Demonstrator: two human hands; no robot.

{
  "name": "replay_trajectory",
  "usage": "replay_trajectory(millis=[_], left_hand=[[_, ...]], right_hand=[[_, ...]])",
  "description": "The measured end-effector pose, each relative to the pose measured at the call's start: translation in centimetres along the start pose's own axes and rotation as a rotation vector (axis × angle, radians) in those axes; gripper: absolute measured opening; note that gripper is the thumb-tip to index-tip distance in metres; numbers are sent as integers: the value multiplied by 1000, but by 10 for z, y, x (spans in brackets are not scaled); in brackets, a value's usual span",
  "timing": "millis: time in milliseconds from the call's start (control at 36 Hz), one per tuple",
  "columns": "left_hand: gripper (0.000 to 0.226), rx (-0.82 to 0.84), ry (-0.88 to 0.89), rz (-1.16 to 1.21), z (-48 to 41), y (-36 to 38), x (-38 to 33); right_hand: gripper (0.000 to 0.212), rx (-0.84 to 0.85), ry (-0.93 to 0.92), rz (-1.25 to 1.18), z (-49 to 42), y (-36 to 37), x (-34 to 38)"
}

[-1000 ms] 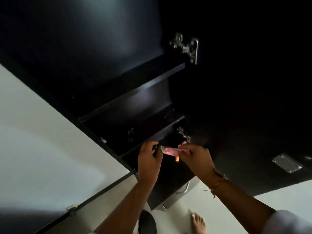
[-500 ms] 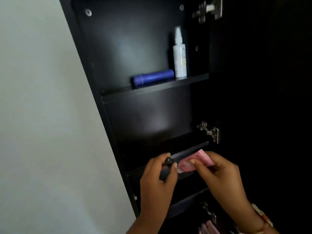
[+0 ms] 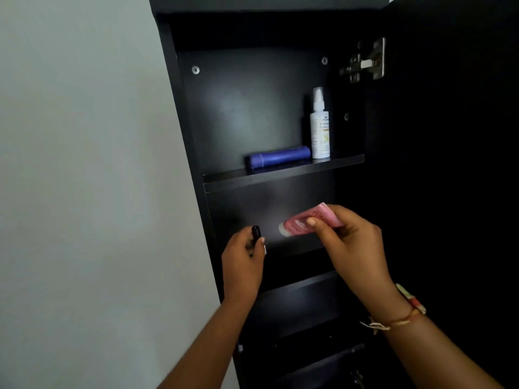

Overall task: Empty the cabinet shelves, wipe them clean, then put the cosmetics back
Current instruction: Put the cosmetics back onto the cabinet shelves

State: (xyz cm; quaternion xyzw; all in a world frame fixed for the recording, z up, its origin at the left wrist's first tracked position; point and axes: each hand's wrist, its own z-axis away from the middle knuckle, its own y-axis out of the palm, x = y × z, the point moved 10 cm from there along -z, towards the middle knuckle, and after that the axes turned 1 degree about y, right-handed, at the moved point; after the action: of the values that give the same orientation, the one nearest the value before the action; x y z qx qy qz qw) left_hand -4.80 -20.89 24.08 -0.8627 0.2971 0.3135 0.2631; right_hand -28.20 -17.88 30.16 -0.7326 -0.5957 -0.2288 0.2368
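- Right hand [image 3: 354, 242] pinches a soft pink plastic tube [image 3: 306, 222] between thumb and fingers.
- Left hand [image 3: 243, 265] curls round a slim black stick [image 3: 255, 233], left of the tube.
- Farther up, the black cabinet's top shelf [image 3: 280, 175] holds a lying blue cylinder [image 3: 278, 160] and an upright white spray bottle [image 3: 320, 127].
- Emptying or restocking: cannot tell; either looks unfinished.

Cabinet [image 3: 179, 108]: stands right of the wall [image 3: 84, 164]; door [image 3: 449, 164] open at its right, hinge [image 3: 365, 63] at the door's upper inner edge.
Upper shelf [image 3: 280, 175]: cylinder [image 3: 278, 157] lying on its side at centre; spray bottle [image 3: 320, 133] upright just beside its right end.
Compartment below: right hand [image 3: 351, 242] in front of it, holding a tube [image 3: 303, 221] crosswise, cap end leftward. Left hand [image 3: 243, 265] lower left, apart from the tube, gripping a stick [image 3: 256, 234] upright.
Lower shelf [image 3: 297, 284]: beneath both hands.
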Motion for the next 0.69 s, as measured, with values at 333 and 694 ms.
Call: replay_trajectory(millis=[333, 694], left_hand=[[23, 67, -187, -163, -3, 19, 56], [26, 115, -299, -217, 8, 30, 88]], right_hand=[[25, 46, 30, -1, 5, 15, -28], [29, 27, 23, -23, 4, 15, -44]])
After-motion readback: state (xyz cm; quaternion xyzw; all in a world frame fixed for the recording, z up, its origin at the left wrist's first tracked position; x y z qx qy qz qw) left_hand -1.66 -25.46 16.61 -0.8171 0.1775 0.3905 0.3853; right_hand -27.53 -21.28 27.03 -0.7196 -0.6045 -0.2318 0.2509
